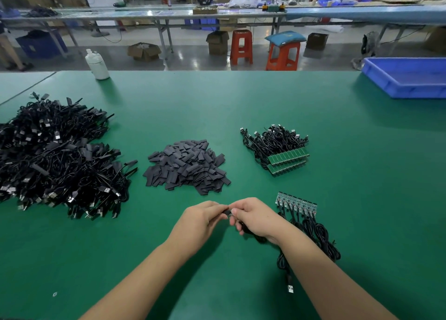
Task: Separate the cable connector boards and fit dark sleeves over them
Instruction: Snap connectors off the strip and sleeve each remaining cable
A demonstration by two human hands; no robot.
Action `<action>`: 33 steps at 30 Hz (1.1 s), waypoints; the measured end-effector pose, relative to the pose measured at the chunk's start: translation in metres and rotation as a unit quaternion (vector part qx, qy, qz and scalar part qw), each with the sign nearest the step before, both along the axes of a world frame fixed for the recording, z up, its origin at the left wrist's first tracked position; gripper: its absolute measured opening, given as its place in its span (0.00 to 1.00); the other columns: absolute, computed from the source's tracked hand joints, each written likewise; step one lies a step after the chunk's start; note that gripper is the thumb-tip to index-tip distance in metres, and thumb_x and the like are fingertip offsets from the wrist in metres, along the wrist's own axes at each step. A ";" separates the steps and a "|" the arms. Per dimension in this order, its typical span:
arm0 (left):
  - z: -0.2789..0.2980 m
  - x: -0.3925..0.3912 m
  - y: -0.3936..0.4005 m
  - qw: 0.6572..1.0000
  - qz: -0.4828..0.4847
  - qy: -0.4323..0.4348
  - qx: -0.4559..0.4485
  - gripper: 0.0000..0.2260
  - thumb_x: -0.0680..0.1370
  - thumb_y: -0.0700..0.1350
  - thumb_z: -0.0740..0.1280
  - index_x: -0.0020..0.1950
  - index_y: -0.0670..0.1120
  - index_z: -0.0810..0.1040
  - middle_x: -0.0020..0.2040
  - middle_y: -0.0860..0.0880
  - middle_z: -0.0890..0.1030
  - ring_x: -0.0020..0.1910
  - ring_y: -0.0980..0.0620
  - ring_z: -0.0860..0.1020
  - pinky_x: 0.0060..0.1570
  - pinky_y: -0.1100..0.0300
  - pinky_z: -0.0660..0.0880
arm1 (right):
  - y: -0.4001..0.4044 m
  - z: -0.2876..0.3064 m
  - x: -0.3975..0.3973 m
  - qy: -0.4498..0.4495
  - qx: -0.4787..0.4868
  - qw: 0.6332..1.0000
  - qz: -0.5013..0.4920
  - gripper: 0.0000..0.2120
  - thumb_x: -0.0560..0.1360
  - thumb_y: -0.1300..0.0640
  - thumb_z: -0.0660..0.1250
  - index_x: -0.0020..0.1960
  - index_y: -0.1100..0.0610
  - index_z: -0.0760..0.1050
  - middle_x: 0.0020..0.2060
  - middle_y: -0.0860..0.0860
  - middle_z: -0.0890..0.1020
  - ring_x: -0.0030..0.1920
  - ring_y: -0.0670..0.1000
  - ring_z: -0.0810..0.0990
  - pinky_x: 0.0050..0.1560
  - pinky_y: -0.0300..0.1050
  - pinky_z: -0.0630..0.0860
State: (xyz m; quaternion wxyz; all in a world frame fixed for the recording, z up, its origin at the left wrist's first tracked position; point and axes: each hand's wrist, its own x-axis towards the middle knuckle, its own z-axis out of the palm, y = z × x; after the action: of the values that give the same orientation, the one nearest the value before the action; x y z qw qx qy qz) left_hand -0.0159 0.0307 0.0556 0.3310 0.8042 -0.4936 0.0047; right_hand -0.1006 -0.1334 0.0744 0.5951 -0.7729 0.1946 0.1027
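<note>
Hands met over the near middle of the green table. The left hand pinched a dark sleeve at its fingertips, and the right hand pinched what looked like a single connector board, mostly hidden, its cable trailing down to a plug. The step in hand was judged to be the sliding on of the sleeve. To do it well, the sleeve's mouth wanted squeezing open and holding square to the board's end, the board kept flat and pushed straight in, and the cable left slack so that it did not drag.

Counted from the left: one large heap of finished cables, too tangled to number; one pile of loose sleeves in the middle, many dozens at a guess; one bundle of cables with two stacked green board strips, each perhaps ten boards, still joined; and, just beside the right hand, one strip of about eight boards with cables attached. One white bottle and one blue tray stood at the far edge.
</note>
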 end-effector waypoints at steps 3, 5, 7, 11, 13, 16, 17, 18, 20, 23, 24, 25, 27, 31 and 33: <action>0.000 0.002 -0.002 0.999 0.008 0.019 0.029 0.08 0.78 0.45 0.70 0.57 0.49 0.83 0.46 0.52 0.83 0.44 0.55 0.79 0.48 0.63 0.74 | 0.002 -0.002 0.001 -0.003 0.009 1.000 -0.010 0.15 0.84 0.65 0.54 0.66 0.64 0.74 0.35 0.52 0.78 0.31 0.47 0.73 0.35 0.40 0.75; 0.001 0.002 -0.004 0.998 0.024 0.031 0.056 0.08 0.78 0.46 0.69 0.56 0.50 0.83 0.44 0.52 0.82 0.43 0.53 0.78 0.47 0.60 0.74 | 0.005 -0.001 0.003 -0.005 0.003 1.000 -0.012 0.16 0.84 0.65 0.53 0.69 0.63 0.71 0.36 0.52 0.78 0.30 0.47 0.73 0.34 0.39 0.74; 0.002 0.003 -0.007 0.997 0.029 0.023 0.071 0.07 0.79 0.46 0.67 0.54 0.51 0.82 0.43 0.52 0.82 0.41 0.54 0.76 0.46 0.59 0.72 | 0.006 0.000 0.004 -0.005 -0.001 1.000 -0.015 0.17 0.84 0.66 0.53 0.72 0.62 0.68 0.35 0.52 0.77 0.30 0.47 0.73 0.33 0.38 0.74; 0.005 0.003 -0.007 0.998 0.013 0.023 0.060 0.08 0.80 0.44 0.67 0.56 0.52 0.82 0.43 0.54 0.82 0.40 0.59 0.74 0.44 0.65 0.71 | 0.006 0.004 0.003 0.002 -0.003 1.000 -0.001 0.16 0.84 0.66 0.52 0.69 0.65 0.71 0.36 0.53 0.77 0.29 0.47 0.73 0.31 0.37 0.74; 0.006 0.001 -0.006 0.999 0.010 0.018 0.046 0.08 0.80 0.43 0.67 0.57 0.52 0.83 0.44 0.55 0.82 0.40 0.62 0.73 0.44 0.69 0.69 | 0.006 0.006 0.003 0.006 -0.007 1.000 0.003 0.16 0.84 0.67 0.52 0.68 0.65 0.71 0.36 0.53 0.78 0.29 0.47 0.74 0.31 0.37 0.74; 0.007 0.001 -0.006 0.998 0.006 0.015 0.054 0.09 0.81 0.44 0.65 0.58 0.50 0.82 0.46 0.54 0.83 0.43 0.57 0.79 0.47 0.63 0.74 | 0.005 0.007 0.004 0.003 -0.008 1.000 0.012 0.16 0.84 0.66 0.51 0.67 0.64 0.72 0.38 0.54 0.79 0.31 0.49 0.76 0.36 0.42 0.79; 0.007 0.001 -0.006 0.997 0.002 0.008 0.073 0.09 0.81 0.45 0.64 0.58 0.49 0.82 0.47 0.53 0.82 0.45 0.54 0.80 0.48 0.59 0.75 | 0.005 0.007 0.004 -0.001 -0.009 1.000 0.020 0.16 0.84 0.66 0.50 0.66 0.64 0.72 0.39 0.54 0.79 0.33 0.50 0.78 0.41 0.46 0.81; 0.007 0.001 -0.007 0.995 -0.005 -0.005 0.100 0.09 0.82 0.46 0.63 0.58 0.49 0.80 0.47 0.52 0.82 0.45 0.51 0.80 0.48 0.56 0.75 | 0.006 0.007 0.003 -0.007 -0.007 1.000 0.026 0.16 0.84 0.66 0.50 0.66 0.64 0.72 0.40 0.54 0.78 0.35 0.51 0.79 0.46 0.50 0.81; 0.007 0.001 -0.008 0.988 -0.014 -0.038 0.146 0.10 0.81 0.45 0.63 0.61 0.49 0.78 0.50 0.51 0.81 0.47 0.49 0.79 0.49 0.55 0.74 | 0.009 0.006 0.003 -0.016 0.018 1.000 0.014 0.17 0.84 0.67 0.49 0.71 0.65 0.68 0.41 0.55 0.76 0.38 0.52 0.79 0.50 0.51 0.80; 0.008 0.001 -0.011 0.979 -0.016 -0.063 0.193 0.13 0.78 0.42 0.64 0.63 0.49 0.75 0.54 0.51 0.79 0.50 0.47 0.79 0.51 0.53 0.74 | 0.012 0.002 0.003 -0.020 0.032 0.999 -0.022 0.23 0.84 0.66 0.50 0.78 0.61 0.56 0.44 0.57 0.75 0.42 0.51 0.75 0.53 0.46 0.79; 0.008 0.001 -0.012 0.976 -0.012 -0.070 0.205 0.14 0.78 0.41 0.64 0.63 0.49 0.74 0.56 0.51 0.78 0.51 0.47 0.79 0.51 0.53 0.74 | 0.012 0.002 0.003 -0.023 0.003 1.000 -0.018 0.23 0.84 0.65 0.51 0.79 0.59 0.55 0.46 0.57 0.77 0.45 0.51 0.76 0.58 0.49 0.79; 0.008 0.000 -0.013 0.973 -0.006 -0.079 0.215 0.14 0.78 0.40 0.64 0.63 0.49 0.73 0.57 0.51 0.78 0.52 0.47 0.79 0.51 0.54 0.73 | 0.011 0.001 0.003 -0.025 -0.029 0.999 -0.011 0.23 0.85 0.63 0.52 0.79 0.58 0.55 0.50 0.57 0.78 0.49 0.53 0.77 0.62 0.51 0.77; 0.007 -0.001 -0.014 0.969 0.012 -0.102 0.226 0.14 0.78 0.40 0.62 0.63 0.48 0.72 0.58 0.51 0.77 0.52 0.46 0.78 0.50 0.55 0.72 | 0.010 0.001 0.004 -0.030 -0.075 0.997 0.003 0.23 0.85 0.61 0.52 0.79 0.57 0.56 0.60 0.58 0.79 0.58 0.54 0.78 0.64 0.48 0.74; 0.004 -0.003 -0.016 0.972 0.007 -0.124 0.200 0.28 0.73 0.33 0.62 0.73 0.46 0.66 0.67 0.48 0.71 0.58 0.46 0.75 0.52 0.55 0.71 | 0.010 -0.003 0.006 -0.039 -0.121 0.992 0.011 0.23 0.84 0.62 0.54 0.78 0.59 0.59 0.62 0.52 0.78 0.60 0.48 0.76 0.63 0.40 0.70; 0.006 -0.003 -0.017 0.991 0.024 -0.068 0.110 0.35 0.72 0.30 0.62 0.78 0.48 0.59 0.76 0.49 0.61 0.63 0.50 0.73 0.58 0.56 0.71 | 0.013 -0.003 0.007 -0.055 -0.095 0.994 -0.015 0.20 0.83 0.63 0.56 0.75 0.58 0.65 0.45 0.44 0.78 0.45 0.41 0.75 0.49 0.33 0.71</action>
State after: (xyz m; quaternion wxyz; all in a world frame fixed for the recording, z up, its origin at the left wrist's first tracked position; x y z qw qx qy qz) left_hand -0.0187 0.0135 0.0612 0.2061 0.8452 -0.4929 0.0132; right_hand -0.0933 -0.1203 0.0711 0.5302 -0.8274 0.1822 0.0323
